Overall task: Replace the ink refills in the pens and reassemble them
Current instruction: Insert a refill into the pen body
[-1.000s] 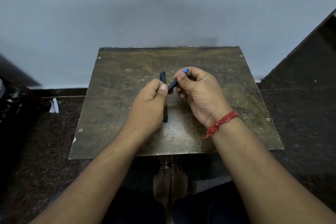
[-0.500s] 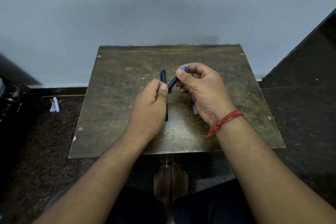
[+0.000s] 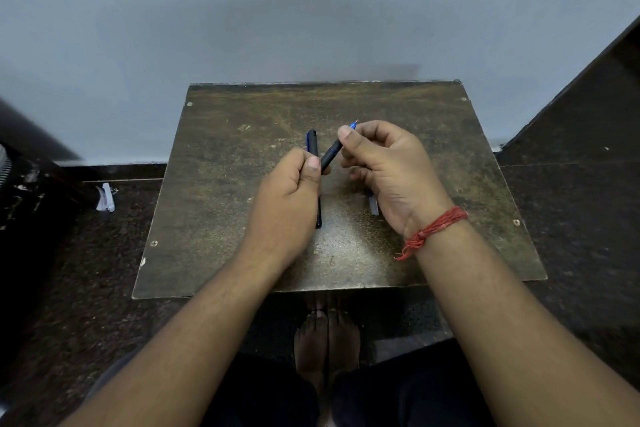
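I hold a dark pen with a blue tip between both hands above the middle of a worn brown board. My left hand grips its lower barrel in a fist. My right hand, with a red thread on the wrist, pinches the tip end between thumb and fingers. A second dark pen lies flat on the board, mostly hidden under my left hand. A pale thin piece, maybe a refill, shows below my right palm; what it is stays unclear.
The board rests on a dark speckled floor against a grey wall. A crumpled white scrap lies on the floor to the left. My bare feet sit below the board's near edge. A dark slanted surface rises at the right.
My right hand has shifted slightly right and up along the pen's tip end. The pale piece under my right palm became visible. My left hand has barely moved.
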### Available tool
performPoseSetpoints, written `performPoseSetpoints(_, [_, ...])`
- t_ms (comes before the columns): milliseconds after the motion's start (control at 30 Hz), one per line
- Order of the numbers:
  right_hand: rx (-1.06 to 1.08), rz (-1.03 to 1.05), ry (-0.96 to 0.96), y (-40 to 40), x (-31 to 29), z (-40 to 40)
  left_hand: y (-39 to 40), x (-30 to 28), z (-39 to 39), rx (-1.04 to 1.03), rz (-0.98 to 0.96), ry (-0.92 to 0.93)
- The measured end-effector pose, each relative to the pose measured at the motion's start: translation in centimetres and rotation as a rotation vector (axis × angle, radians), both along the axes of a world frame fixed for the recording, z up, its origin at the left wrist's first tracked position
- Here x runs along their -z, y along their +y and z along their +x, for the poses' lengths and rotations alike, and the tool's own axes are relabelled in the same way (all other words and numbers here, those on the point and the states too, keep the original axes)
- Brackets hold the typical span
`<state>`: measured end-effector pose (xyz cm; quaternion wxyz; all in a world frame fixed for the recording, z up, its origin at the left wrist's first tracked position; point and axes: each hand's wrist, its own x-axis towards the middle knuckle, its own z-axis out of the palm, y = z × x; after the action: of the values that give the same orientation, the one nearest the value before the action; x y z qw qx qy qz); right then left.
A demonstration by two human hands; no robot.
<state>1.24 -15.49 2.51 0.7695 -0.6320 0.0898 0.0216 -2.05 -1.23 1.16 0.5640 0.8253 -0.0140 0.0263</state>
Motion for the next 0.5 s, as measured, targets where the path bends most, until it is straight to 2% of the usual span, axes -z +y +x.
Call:
performPoseSetpoints(267, [-0.102,0.192,0.067,-0.43,-0.64,-0.17,0.19,0.17,0.14,0.0,-0.041,0.046])
performPoseSetpoints(500, [-0.039,0.083,0.073,0.11,-0.23,-0.21,0.1,-0.03,0.06,0.012,-0.016,0.028])
